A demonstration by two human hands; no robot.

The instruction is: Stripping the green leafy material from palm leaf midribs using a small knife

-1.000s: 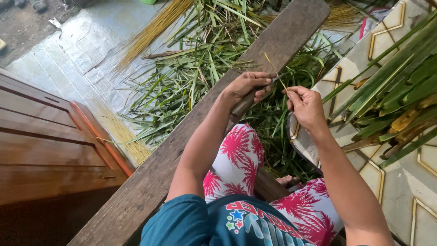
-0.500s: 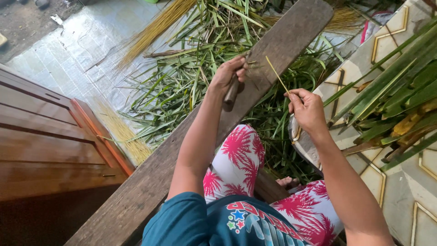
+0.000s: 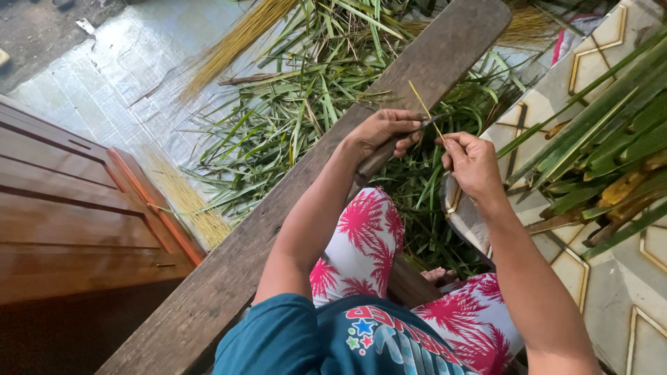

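Thin yellow palm-leaf midrib (image 3: 425, 111) pinched in right hand (image 3: 474, 165), slanting up and away over long weathered wooden plank (image 3: 292, 208). Left hand (image 3: 381, 132) closed around wooden-handled knife (image 3: 379, 158), blade tip laid against the midrib just above the right fingers. Half a second ago left hand raised higher over the plank, knife well apart from the midrib; now back down beside right hand, blade and midrib touching. Right hand barely shifted.

No container in view; heap of stripped green leaf blades (image 3: 306, 118) loose on the ground beyond the plank, bundle of bare yellow midribs (image 3: 233, 42) at its far edge, second spread of yellow midribs (image 3: 191, 205) beside brown wooden cabinet (image 3: 76, 208). Fresh green palm fronds (image 3: 604, 132) piled on patterned tiled ledge (image 3: 625, 292), cut off by the right edge.

Knife blade mostly hidden by fingers; handle's lower end partly behind red-and-white patterned trousers (image 3: 361, 243).
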